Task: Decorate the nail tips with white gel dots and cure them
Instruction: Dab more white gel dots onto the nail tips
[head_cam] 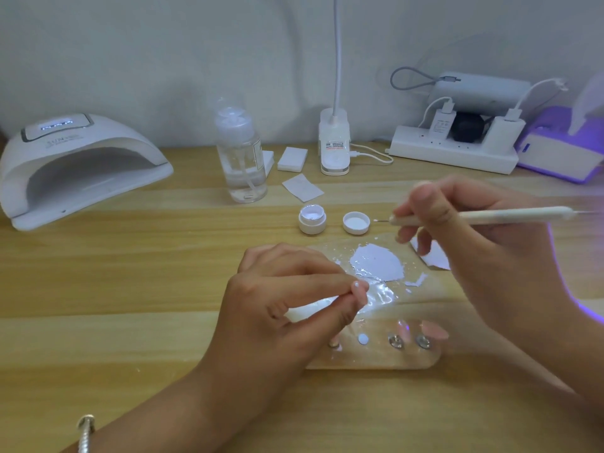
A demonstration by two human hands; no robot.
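Over wooden table [114,289], hands: left [277,308] pinching nail tip [359,291], right [464,230] gripping dotting pen [510,214]

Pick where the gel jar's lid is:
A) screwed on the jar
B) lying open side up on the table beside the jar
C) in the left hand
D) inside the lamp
B: the lid lies open side up on the table, just beside the open jar, with the fine tip of the pen close to it.
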